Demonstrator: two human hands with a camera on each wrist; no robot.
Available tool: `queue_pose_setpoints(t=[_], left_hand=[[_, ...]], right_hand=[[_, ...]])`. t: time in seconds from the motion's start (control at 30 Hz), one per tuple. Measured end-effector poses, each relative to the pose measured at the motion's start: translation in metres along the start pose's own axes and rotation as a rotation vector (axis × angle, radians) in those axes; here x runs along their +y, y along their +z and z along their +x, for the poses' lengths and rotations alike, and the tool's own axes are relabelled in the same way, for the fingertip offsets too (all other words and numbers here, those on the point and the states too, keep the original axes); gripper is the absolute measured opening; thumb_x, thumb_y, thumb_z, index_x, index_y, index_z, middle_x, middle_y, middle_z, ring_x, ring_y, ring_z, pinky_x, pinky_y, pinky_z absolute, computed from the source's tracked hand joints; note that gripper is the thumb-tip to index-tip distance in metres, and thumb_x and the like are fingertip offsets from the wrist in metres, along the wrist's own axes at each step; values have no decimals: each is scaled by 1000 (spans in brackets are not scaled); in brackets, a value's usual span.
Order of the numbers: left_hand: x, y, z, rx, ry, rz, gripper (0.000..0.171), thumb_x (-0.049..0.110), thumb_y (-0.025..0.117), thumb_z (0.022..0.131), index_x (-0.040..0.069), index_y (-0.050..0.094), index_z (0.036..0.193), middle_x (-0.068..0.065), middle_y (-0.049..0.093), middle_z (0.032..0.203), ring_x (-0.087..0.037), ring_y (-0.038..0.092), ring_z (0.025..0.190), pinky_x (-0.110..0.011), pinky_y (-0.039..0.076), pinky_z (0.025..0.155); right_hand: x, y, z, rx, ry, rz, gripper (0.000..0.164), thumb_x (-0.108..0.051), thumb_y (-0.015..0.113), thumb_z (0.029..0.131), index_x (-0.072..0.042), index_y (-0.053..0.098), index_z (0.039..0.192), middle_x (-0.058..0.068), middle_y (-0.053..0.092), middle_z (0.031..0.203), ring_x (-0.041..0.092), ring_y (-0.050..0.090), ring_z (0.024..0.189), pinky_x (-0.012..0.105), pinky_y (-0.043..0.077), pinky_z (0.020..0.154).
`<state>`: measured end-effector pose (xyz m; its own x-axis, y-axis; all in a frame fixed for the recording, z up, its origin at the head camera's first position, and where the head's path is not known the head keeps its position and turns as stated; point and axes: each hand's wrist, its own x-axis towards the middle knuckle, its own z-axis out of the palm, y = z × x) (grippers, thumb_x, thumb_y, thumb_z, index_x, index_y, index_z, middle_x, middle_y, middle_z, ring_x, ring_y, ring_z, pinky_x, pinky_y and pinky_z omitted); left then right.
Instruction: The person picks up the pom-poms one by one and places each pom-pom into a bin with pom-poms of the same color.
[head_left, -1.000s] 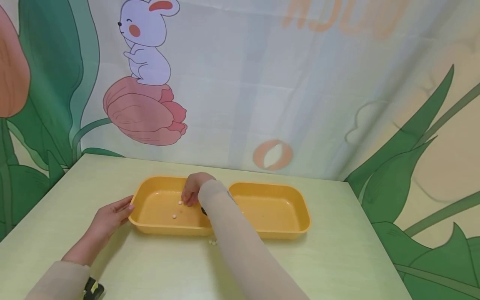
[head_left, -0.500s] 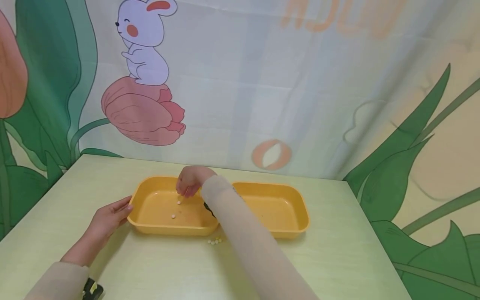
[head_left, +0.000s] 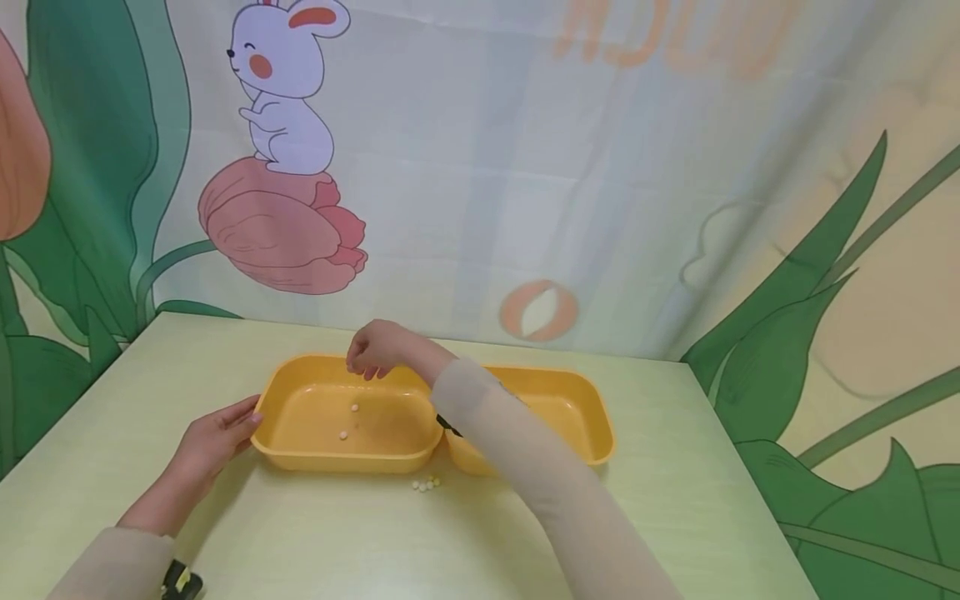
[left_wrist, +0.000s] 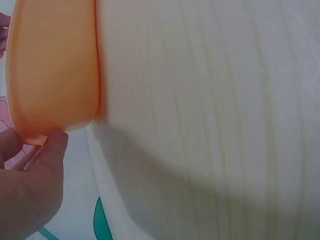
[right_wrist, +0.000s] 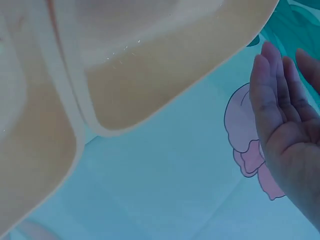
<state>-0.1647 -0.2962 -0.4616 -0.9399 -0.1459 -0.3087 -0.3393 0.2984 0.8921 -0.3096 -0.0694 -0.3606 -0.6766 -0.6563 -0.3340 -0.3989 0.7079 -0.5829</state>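
Observation:
Two small white round pieces, a farther one (head_left: 355, 407) and a nearer one (head_left: 343, 435), lie on the floor of the left yellow tray (head_left: 337, 464). My left hand (head_left: 213, 442) grips that tray's left end, thumb at the rim and fingers against the outside wall, as the left wrist view of the tray wall (left_wrist: 55, 65) also shows. Over the tray's back rim hovers my right hand (head_left: 378, 346). In the right wrist view this right hand (right_wrist: 290, 115) has nearly straight fingers, the thumb apart, and nothing visible in it.
A second yellow tray (head_left: 570, 390) stands against the right end of the first, partly behind my right sleeve (head_left: 540, 467). Several tiny white and yellowish pieces (head_left: 425, 485) lie on the pale green table (head_left: 337, 542) in front. A printed curtain (head_left: 450, 167) hangs behind the table.
My right hand has risen from the left tray's floor and moved back and slightly left, over the back rim. The left hand keeps its hold; the two white pieces stay in place.

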Motion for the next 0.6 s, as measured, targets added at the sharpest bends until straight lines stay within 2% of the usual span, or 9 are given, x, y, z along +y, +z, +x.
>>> queue_pose_setpoints(t=[0.13,0.33,0.53,0.6], left_hand=[[0,0,0,7,-6,-6,62,30,42,111,0,20,161,-24,24,165,-42,32,153,-33,46,109],[1,2,-1,13,-3,0,61,29,41,111,0,20,161,-24,25,165,-41,32,153,-32,47,108],[2,1,-2,17,-19,-3,62,29,41,111,1,19,161,-24,23,166,-43,31,153,-34,45,109],[3,1,-2,14,-15,-3,61,29,41,111,0,18,161,-24,22,166,-42,31,153,-33,45,108]], right_hand=[[4,4,-13,35,-46,9,15,-15,65,101,-4,72,108,15,76,111,21,72,88,19,61,70],[16,14,-37,82,-104,42,16,-15,65,101,-3,72,110,16,77,109,23,73,87,33,66,81],[25,18,-63,122,-152,137,18,-14,64,101,-2,70,114,16,76,107,16,70,84,22,62,74],[27,19,-73,133,-161,164,17,-14,64,101,-4,70,113,14,76,105,9,65,80,17,59,71]])
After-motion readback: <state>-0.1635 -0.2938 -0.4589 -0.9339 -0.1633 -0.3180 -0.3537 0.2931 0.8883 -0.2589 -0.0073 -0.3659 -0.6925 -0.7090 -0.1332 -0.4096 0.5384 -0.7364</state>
